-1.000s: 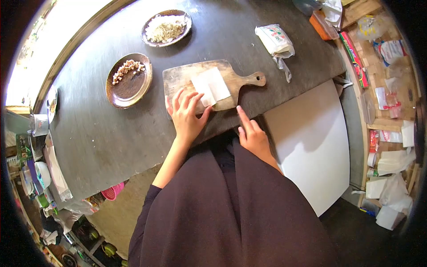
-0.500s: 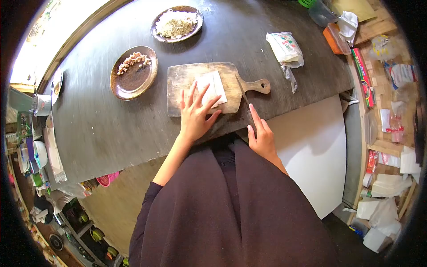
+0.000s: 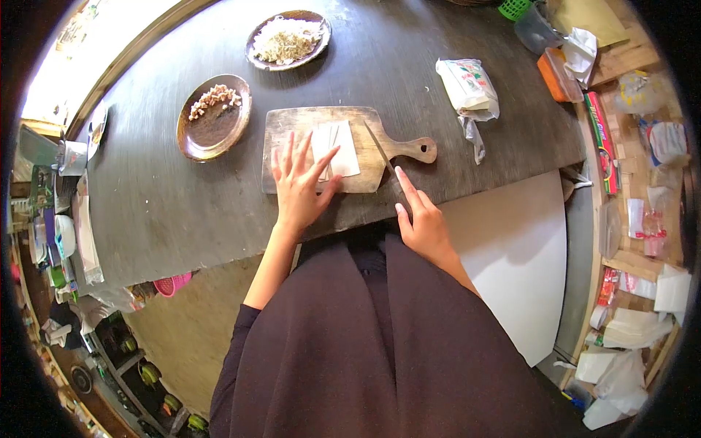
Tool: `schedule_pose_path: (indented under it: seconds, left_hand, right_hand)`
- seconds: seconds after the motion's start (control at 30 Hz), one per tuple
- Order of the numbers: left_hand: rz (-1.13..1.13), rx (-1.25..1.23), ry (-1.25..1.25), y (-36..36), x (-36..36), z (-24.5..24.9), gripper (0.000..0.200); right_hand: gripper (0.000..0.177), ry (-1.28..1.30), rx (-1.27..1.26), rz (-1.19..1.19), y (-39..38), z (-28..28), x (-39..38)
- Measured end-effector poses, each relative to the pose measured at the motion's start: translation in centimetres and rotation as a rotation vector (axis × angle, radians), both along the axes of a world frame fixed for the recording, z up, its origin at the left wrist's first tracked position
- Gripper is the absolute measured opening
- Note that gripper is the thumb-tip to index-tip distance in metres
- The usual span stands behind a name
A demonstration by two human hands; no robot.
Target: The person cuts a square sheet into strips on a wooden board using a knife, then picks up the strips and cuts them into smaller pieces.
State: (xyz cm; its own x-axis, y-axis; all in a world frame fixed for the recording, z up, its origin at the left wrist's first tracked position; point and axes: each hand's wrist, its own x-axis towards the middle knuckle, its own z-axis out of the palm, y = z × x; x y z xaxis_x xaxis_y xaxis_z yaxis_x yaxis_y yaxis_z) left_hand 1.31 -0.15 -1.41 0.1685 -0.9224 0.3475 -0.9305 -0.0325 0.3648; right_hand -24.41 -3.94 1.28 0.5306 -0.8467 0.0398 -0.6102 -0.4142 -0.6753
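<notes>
Knife, handle hidden by fingers

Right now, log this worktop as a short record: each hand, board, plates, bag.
Left hand: fingers spread over the left side of the white sheets
Right hand: holding a knife, index finger stretched forward
Knife blade: angled over the board's right side, apart from the sheets
Board: wooden, on the dark table, handle to the right
Left plate: small chopped pieces
Far plate: pale shreds
Bag: plastic, right of the board
</notes>
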Motion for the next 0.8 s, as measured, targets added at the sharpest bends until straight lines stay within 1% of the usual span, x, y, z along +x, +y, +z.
schedule_pose_path:
  seconds: [0.03,0.07,0.17,0.27,0.3,0.33,0.4,0.43,0.53,0.57,0.67,0.8]
  left_hand:
    - [-0.042,0.004,-0.004,-0.3,-0.3,0.0,0.054]
    - [-0.034,0.006,-0.004,-0.6,-0.7,0.0,0.054]
    - [0.138,0.051,-0.054,-1.6,-1.3,-0.2,0.047]
    - [0.195,0.018,-0.093,-1.7,-0.9,-0.2,0.048]
    - [0.215,-0.017,-0.088,-1.5,-1.0,-0.2,0.055]
    - [0.222,-0.013,-0.091,-1.2,-1.0,-0.2,0.055]
    - [0.287,0.024,-0.025,-0.4,-1.2,-0.2,0.062]
    - [0.289,0.031,-0.034,-0.1,-1.4,-0.4,0.067]
    - [0.235,0.031,-0.008,0.6,-2.9,-0.4,0.068]
    - [0.224,0.025,-0.033,0.7,-3.5,-0.4,0.067]
    - [0.205,0.024,-0.025,0.7,-4.3,-0.1,0.065]
    - [0.247,-0.001,-0.005,0.9,-4.1,-0.2,0.065]
  right_hand:
    - [0.070,-0.011,0.014,0.014,-0.2,0.0,-0.1]
    - [0.070,-0.010,0.016,0.022,-0.4,-0.1,-0.2]
    - [0.070,-0.053,0.000,0.041,-1.2,-0.3,-0.4]
    - [0.070,-0.045,0.024,0.058,-1.9,0.1,-0.7]
    - [0.070,-0.023,0.032,0.072,-2.1,0.1,-0.8]
    - [0.071,-0.002,0.041,0.086,-2.3,0.1,-0.8]
    - [0.071,0.002,0.043,0.111,-2.2,-0.2,-0.9]
    - [0.072,0.008,0.040,0.128,-2.0,-0.3,-0.9]
    - [0.074,-0.029,0.065,0.158,-1.1,-1.5,-0.7]
    - [0.075,-0.067,0.060,0.163,-0.8,-1.8,-0.5]
    - [0.076,-0.083,0.070,0.176,-0.6,-1.9,-0.1]
    - [0.076,-0.091,0.073,0.162,-0.5,-1.7,0.1]
